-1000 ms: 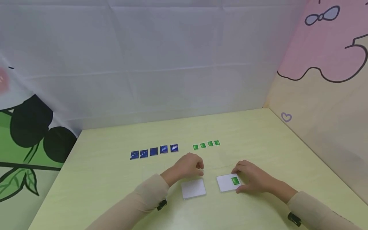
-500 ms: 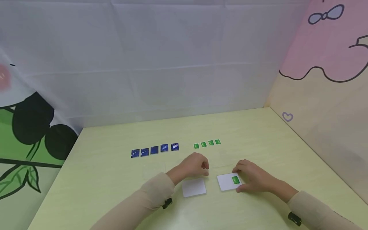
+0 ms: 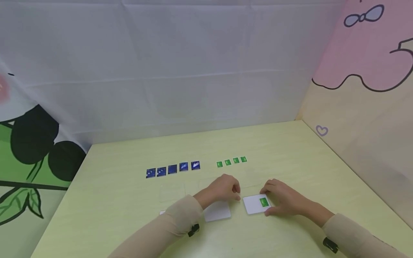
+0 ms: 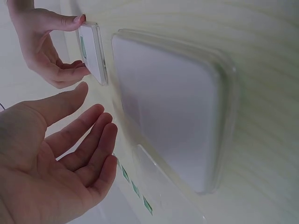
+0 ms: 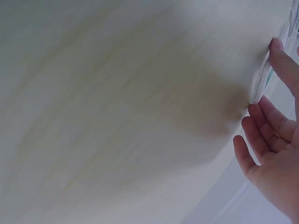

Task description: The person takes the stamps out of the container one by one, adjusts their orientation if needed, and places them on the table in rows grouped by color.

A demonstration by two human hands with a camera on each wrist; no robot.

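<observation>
My right hand (image 3: 285, 199) grips the right end of a thin white rectangular case (image 3: 251, 205), thumb at the near edge and fingers at the far edge. A small green card (image 3: 264, 202) lies on that case's right part. My left hand (image 3: 222, 188) hovers just left of it, fingers loosely curled, with nothing in them. Partly under the left hand sits a second white block (image 3: 218, 214); in the left wrist view this white block (image 4: 168, 98) shows a clear plastic casing. The right wrist view catches the right hand's fingertips (image 5: 254, 109) against the case's clear edge.
Farther back on the table lie a row of several dark blue cards (image 3: 172, 169) and a row of several small green cards (image 3: 228, 162). Clear flat plastic pieces (image 3: 172, 193) lie before the blue row. A white corner (image 3: 162, 212) peeks out beside the left sleeve.
My left hand has moved rightward and slightly nearer, toward the case in my right hand, and now overlaps the second white block. The right hand keeps its grip in place.
</observation>
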